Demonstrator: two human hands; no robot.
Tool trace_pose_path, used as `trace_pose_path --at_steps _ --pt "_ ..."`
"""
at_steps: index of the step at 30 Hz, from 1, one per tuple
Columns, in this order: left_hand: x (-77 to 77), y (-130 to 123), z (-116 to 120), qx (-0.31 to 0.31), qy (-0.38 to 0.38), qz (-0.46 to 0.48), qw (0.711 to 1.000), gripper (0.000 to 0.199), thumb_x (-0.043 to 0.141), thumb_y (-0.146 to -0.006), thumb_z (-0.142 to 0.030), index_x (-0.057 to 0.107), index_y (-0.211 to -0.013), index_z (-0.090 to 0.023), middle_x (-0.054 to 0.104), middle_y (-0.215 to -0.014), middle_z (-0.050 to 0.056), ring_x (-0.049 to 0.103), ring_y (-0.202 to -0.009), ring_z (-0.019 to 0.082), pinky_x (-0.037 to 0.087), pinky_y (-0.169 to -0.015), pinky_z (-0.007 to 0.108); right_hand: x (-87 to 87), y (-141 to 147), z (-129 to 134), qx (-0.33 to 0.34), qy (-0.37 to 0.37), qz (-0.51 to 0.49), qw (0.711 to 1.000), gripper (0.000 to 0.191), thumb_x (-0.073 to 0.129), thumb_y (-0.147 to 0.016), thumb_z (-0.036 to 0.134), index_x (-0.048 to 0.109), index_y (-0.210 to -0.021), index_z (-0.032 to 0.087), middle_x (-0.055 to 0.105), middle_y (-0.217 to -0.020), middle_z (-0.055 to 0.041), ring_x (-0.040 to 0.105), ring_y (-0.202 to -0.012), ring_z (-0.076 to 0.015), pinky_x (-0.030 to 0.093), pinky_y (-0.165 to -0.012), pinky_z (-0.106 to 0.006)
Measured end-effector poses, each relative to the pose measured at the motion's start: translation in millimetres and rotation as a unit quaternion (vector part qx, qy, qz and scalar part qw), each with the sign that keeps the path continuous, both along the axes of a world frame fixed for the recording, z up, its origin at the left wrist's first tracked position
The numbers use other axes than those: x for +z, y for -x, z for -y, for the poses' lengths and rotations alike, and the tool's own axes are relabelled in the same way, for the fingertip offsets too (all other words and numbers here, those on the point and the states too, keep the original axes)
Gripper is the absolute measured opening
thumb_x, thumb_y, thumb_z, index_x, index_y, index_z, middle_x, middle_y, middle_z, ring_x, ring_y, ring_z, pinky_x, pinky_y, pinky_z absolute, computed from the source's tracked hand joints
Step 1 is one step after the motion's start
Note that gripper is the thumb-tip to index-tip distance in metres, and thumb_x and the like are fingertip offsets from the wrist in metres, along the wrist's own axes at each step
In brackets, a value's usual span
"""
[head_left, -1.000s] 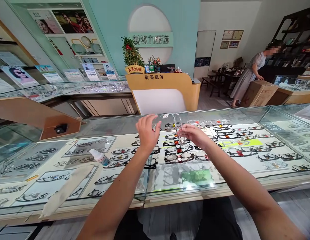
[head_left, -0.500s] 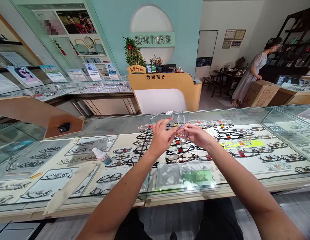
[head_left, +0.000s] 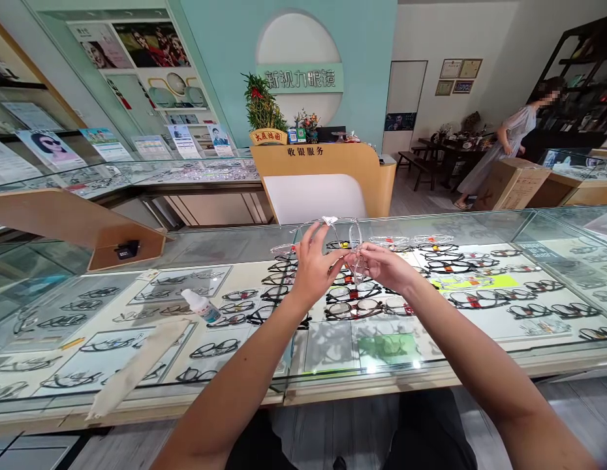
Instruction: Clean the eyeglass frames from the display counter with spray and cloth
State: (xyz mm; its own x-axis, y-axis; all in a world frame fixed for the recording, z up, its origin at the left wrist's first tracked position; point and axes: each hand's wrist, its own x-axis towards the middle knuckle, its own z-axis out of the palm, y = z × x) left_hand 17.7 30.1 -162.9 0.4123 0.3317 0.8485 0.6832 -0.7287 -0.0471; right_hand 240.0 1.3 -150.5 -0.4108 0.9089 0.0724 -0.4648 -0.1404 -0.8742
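"Moved: left hand (head_left: 314,266), one, inward to clear glasses (head_left: 356,235)."
"Grip?"
"Narrow, both; left hand and right hand (head_left: 388,267) pinch clear glasses, one pair, above bench (head_left: 352,394). Bottle (head_left: 200,305), one; cloth (head_left: 140,367), one."

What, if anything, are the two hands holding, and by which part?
The left hand and right hand hold clear-framed eyeglasses with their fingertips, at the middle of the front, around the bridge; the exact contact points are too small to tell.
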Motion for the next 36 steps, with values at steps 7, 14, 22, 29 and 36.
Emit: trace_pose_path --at_steps 7,14,22,29,36 --pt "2.1 1 4 0.007 0.039 -0.001 0.999 0.023 0.064 -0.105 -0.036 0.085 -0.102 -0.029 0.029 -0.18 0.009 0.032 -0.159 0.041 0.037 -0.119 0.063 0.0 -3 -2 -0.029 -0.011 -0.026 0.999 0.023 0.093 -0.081 0.038 0.076 -0.084 0.023 0.083 -0.098 -0.0006 0.076 -0.098 -0.0163 0.059 -0.093 -0.03" --pt "3.1 2 5 0.038 0.081 0.005 0.996 0.023 0.068 -0.102 -0.044 0.087 -0.101 -0.031 0.038 -0.177 0.008 0.033 -0.158 0.044 0.037 -0.115 0.066 3.0 -14 -8 -0.095 0.001 -0.108 0.99 0.02 0.092 -0.081 0.035 0.077 -0.089 0.025 0.081 -0.097 -0.0003 0.077 -0.102 -0.0175 0.06 -0.101 -0.031" --pt "3.2 -2 7 0.041 0.076 0.007 0.996 0.022 0.069 -0.102 -0.045 0.086 -0.1 -0.032 0.043 -0.175 0.009 0.036 -0.158 0.043 0.037 -0.115 0.065 6.9 -20 -9 -0.141 0.03 -0.165 0.976 0.027 0.097 -0.074 0.029 0.076 -0.091 0.026 0.083 -0.095 0.0018 0.079 -0.101 -0.0178 0.065 -0.096 -0.03" --pt "37.4 21 31 0.091 0.07 0.103 0.988 0.043 0.069 -0.098 -0.033 0.068 -0.141 -0.029 0.041 -0.174 0.012 0.038 -0.158 0.04 0.036 -0.122 0.064 17.6 -40 -5 -0.161 0.017 -0.188 0.969 0.021 0.093 -0.079 0.033 0.078 -0.092 0.026 0.084 -0.099 0.0024 0.08 -0.109 -0.02 0.066 -0.098 -0.034" --pt "16.4 124 56 0.23 0.01 0.283 0.931 0.065 0.07 -0.091 -0.027 0.041 -0.149 -0.021 0.028 -0.175 0.021 0.023 -0.166 0.036 0.017 -0.136 0.058 19.6 -48 -5 -0.154 -0.052 -0.178 0.971 0.019 0.091 -0.081 0.035 0.077 -0.091 0.027 0.084 -0.105 0.0017 0.079 -0.11 -0.0193 0.062 -0.105 -0.035"
